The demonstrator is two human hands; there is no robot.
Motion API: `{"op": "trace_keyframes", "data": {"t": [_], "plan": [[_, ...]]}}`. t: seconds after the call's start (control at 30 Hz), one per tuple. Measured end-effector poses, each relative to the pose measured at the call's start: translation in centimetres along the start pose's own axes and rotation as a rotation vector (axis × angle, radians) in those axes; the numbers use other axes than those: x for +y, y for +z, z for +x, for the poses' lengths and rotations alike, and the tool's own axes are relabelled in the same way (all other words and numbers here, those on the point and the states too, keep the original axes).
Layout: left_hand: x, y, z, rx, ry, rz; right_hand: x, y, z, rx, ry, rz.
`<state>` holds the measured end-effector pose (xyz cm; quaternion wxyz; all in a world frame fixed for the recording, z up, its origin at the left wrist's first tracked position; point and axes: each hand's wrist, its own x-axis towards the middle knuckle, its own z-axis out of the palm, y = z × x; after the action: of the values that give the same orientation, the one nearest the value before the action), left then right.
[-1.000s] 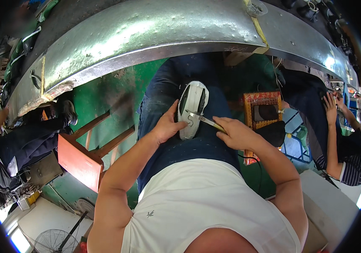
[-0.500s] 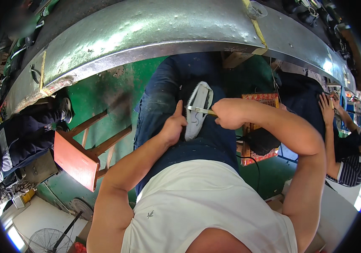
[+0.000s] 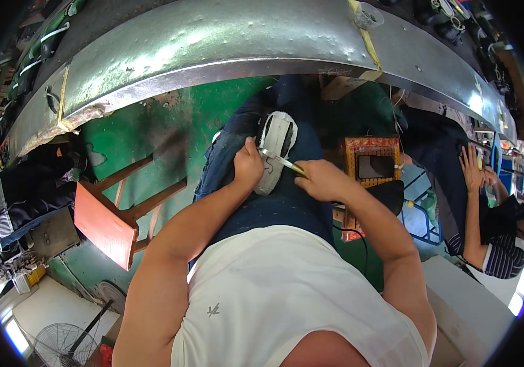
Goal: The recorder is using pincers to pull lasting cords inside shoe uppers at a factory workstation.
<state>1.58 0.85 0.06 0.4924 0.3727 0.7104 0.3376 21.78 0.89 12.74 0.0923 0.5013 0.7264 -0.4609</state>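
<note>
Compared with half a second ago, the shoe (image 3: pixel 276 139) has rolled: then it was tipped so that a jagged edge ran up its left side, while now its pale, flat face is turned more squarely upward. The tool (image 3: pixel 286 163) lay almost level across it; now it slants, its metal head up and to the left on the shoe, its yellowish handle down to the right. The right hand (image 3: pixel 324 180) has dropped lower and turned, its forearm no longer reaching across from a raised elbow. The left hand (image 3: pixel 248 165), which had its index finger stretched along the shoe, is now folded with a digit pointing up.

The shoe is on the lap, over the blue trousers (image 3: pixel 274 211), short of the metal bench (image 3: pixel 213 49), its rounded, ragged white end pointing away from the person. It is greyish white, with a dark area along the right and a thin dark squiggle below the tool's head.

The right hand is closed around the handle. The left is curled against the shoe's left side; whether it pinches the shoe I cannot tell.
</note>
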Motion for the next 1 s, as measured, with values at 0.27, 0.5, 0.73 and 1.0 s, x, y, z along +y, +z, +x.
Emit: {"op": "trace_keyframes", "data": {"t": [0.27,0.5,0.73,1.0], "plan": [[1.1,-0.7,-1.3,-0.054,0.335,0.277,3.6,1.4,1.0,0.334,-0.052,-0.243],[1.5,-2.0,-1.8,-0.285,0.626,0.531,7.4,0.8,1.3,0.237,0.028,-0.039],[2.0,-2.9,-0.4,-0.392,0.632,0.704,3.9,-3.8,0.8,0.140,0.052,0.274],[0.7,-4.7,-2.0,-0.424,0.772,0.600,2.2,-2.5,2.8,0.175,0.067,0.071]]}}
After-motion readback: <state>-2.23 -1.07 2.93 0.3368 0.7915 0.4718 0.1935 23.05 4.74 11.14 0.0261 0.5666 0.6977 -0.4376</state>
